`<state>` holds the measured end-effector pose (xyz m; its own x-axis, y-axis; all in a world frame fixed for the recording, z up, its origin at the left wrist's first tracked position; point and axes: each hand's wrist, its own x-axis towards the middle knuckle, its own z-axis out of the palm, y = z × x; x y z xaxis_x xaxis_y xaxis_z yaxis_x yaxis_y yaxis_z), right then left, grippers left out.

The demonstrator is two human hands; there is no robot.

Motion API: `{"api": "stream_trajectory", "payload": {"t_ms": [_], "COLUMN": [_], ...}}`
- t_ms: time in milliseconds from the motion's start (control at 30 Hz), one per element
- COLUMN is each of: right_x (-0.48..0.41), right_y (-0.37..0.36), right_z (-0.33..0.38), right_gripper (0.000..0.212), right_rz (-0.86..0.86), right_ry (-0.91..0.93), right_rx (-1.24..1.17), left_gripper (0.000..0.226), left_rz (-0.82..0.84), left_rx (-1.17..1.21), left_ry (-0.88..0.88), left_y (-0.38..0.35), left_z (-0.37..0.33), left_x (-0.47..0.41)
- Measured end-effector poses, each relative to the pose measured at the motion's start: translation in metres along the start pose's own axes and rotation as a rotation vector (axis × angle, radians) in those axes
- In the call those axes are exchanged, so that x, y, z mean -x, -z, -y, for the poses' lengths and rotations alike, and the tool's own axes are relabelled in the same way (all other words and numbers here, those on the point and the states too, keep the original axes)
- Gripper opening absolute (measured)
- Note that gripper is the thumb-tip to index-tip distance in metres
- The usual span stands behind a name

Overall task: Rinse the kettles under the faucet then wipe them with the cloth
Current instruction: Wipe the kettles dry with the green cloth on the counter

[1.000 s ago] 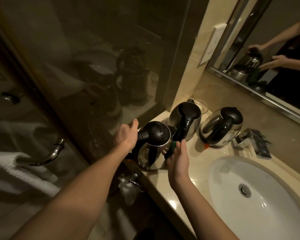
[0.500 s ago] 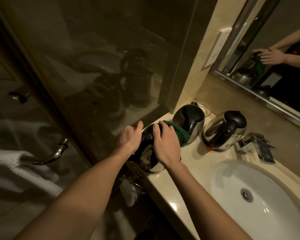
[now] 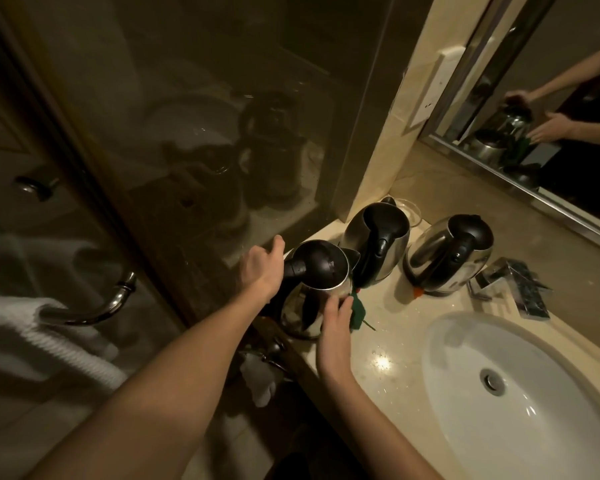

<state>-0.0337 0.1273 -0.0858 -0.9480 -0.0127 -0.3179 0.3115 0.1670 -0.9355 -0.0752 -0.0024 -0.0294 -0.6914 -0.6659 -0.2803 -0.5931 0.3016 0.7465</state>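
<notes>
Presently the left hand is gripping the handle of the nearest kettle, standing upright at the desk edge; the right hand is pressing the green cloth against its right flank. Hands are flanking it; the sink lies rightward.

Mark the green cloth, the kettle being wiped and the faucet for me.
green cloth [image 3: 358, 311]: head view, bunched part beside the fingers.
nearest kettle [image 3: 314, 263]: head view, black lid.
faucet [image 3: 513, 285]: head view, chrome spout.
</notes>
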Motion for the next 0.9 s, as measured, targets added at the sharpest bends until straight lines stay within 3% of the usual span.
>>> {"api": "stream_trajectory", "payload": {"t_ms": [67,200,333,467,533,600,700,900], "right_x": [-0.011,-0.006,-0.007,-0.008,-0.015,-0.026,-0.030,-0.032], "right_y": [0.009,0.023,0.024,0.013,0.012,0.019,0.042,0.085], "right_z": [0.002,0.029,0.039,0.022,0.012,0.003,0.005,0.005], "right_gripper": [0.082,0.045,0.062,0.100,0.095,0.074,0.054,0.063], "right_rz": [-0.006,0.065,0.076,0.008,-0.043,-0.044,0.027,-0.198], "right_ry": [-0.128,0.022,0.134,0.047,-0.072,-0.178,-0.187,-0.142], "right_rx": [-0.181,-0.293,-0.307,-0.217,-0.222,-0.311,-0.328,-0.204], "left_gripper": [0.064,0.063,0.062,0.065,0.068,0.071,0.068,0.063], "left_rz": [0.002,-0.011,-0.018,-0.026,-0.034,-0.037,-0.022,0.028], "left_rx": [0.023,0.111,0.158,0.195,0.198,0.200,0.230,0.278], "left_ry": [0.011,0.068,0.093,0.143,0.150,0.150,0.152,0.132], "left_y": [-0.002,-0.004,-0.010,-0.018,-0.020,-0.021,-0.022,-0.014], "left_z": [0.001,0.001,0.001,0.003,0.002,0.003,0.003,0.003], "left_x": [-0.001,0.001,0.005,0.008,0.010,0.011,0.017,0.024]}}
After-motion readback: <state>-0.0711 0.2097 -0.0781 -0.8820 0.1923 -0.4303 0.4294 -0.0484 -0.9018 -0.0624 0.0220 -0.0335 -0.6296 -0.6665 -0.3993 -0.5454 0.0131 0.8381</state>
